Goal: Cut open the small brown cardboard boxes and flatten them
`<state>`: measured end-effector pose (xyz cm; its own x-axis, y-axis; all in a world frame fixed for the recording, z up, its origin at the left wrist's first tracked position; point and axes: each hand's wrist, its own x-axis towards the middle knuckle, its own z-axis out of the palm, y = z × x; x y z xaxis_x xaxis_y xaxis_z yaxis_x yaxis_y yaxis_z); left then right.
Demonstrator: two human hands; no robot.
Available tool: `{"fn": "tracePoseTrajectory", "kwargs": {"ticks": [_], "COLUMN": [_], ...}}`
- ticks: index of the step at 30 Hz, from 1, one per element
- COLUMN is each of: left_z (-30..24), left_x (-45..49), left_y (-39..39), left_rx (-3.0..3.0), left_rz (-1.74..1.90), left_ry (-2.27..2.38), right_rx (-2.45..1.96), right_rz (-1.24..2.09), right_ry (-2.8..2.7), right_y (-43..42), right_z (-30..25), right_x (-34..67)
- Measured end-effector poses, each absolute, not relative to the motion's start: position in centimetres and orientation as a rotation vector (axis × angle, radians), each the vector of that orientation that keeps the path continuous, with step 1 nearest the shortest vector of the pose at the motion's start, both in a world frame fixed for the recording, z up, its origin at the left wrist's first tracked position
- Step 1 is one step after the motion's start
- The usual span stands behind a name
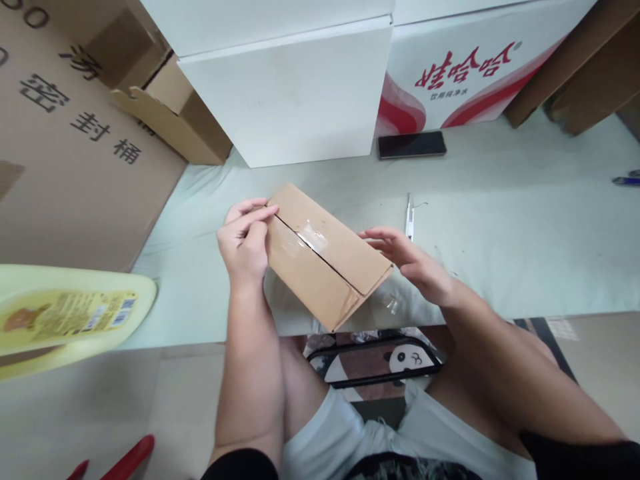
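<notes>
A small brown cardboard box (pixel 330 267) is held tilted above the cloth-covered table, its two top flaps meeting along a narrow seam. Pieces of clear tape (pixel 313 235) lie across that seam. My left hand (pixel 246 240) grips the box's left end, with the index finger stretched over the corner by the seam. Beside the right end is my right hand (pixel 413 263), fingers extended and thumb apart; its fingertips are partly hidden behind the box edge. A slim utility knife (pixel 410 217) lies on the cloth just beyond my right hand.
White cartons (pixel 300 100) stand along the back, with a black phone (pixel 411 145) in front. Large brown cartons (pixel 75 167) rise on the left, near a yellow bottle (pixel 75 313). Blue pens (pixel 627 180) lie far right. The pale green cloth (pixel 540 233) ends at the table's front edge.
</notes>
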<state>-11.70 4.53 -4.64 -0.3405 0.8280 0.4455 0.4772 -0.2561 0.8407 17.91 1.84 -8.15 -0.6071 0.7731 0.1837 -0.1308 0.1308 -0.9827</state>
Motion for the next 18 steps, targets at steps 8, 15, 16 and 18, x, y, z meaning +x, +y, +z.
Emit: {"fn": "tracePoseTrajectory", "kwargs": {"ticks": [8, 15, 16, 18], "left_z": [-4.4, -5.6, -6.0, -6.7], "left_x": [-12.0, -15.6, -16.1, -16.6], "left_y": [5.1, 6.2, 6.2, 5.9], "left_rx": [1.329, 1.009, 1.026, 1.106], "left_rz": [1.751, 1.920, 1.897, 1.795], "left_ry": [1.744, 1.601, 1.583, 1.560], "right_rx": [-0.834, -0.911, -0.864, -0.775], "right_rz": [1.502, 1.246, 1.197, 1.076], "right_ry": [-2.012, -2.166, -2.160, -2.129], "right_y": [2.2, 1.8, 1.7, 1.4], "right_z": [-7.5, -7.8, -7.5, -7.0], "right_x": [17.5, 17.6, 17.5, 17.2]}}
